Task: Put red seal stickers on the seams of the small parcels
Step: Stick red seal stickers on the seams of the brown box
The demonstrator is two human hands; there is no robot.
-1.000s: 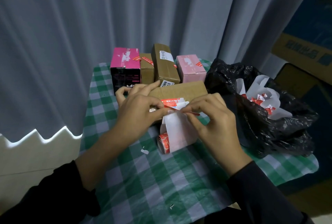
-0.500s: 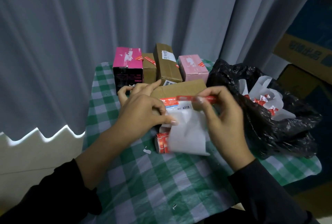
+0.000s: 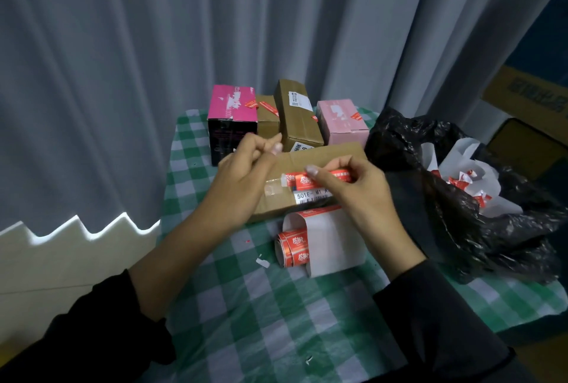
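Head view, one moment. Brown parcel point(image 3: 310, 161) lies flat on the desk point(image 3: 261, 321), which carries a green-and-white checked cloth; the parcel's long side runs left to right. Right hand point(image 3: 359, 189) is over the parcel's top face and pinches a red seal sticker point(image 3: 338, 174) between thumb and forefinger. The sticker sits on or just over the top face, directly above a white printed label point(image 3: 312, 195); whether it is fully stuck down cannot be told. A patch of clear tape is visible left of the sticker. Left hand point(image 3: 246, 179) covers the parcel's left end, fingers curled, thumb and fingertips close together and raised; cannot tell whether they hold anything. Sticker roll point(image 3: 292, 248) lies on the desk just in front of the parcel, its white backing strip point(image 3: 335, 244) looping up towards the parcel's near edge. Four boxes stand in a row at the back edge: magenta box point(image 3: 232, 106), small brown box point(image 3: 266, 116), long brown box point(image 3: 296, 115), pale pink box point(image 3: 341, 119), each showing a red sticker on top. Black bag point(image 3: 461, 222) sits to the right, open, with crumpled white and red paper scraps point(image 3: 461, 173) inside. A few small scraps lie on the cloth. Grey curtain point(image 3: 153, 44) hangs behind.
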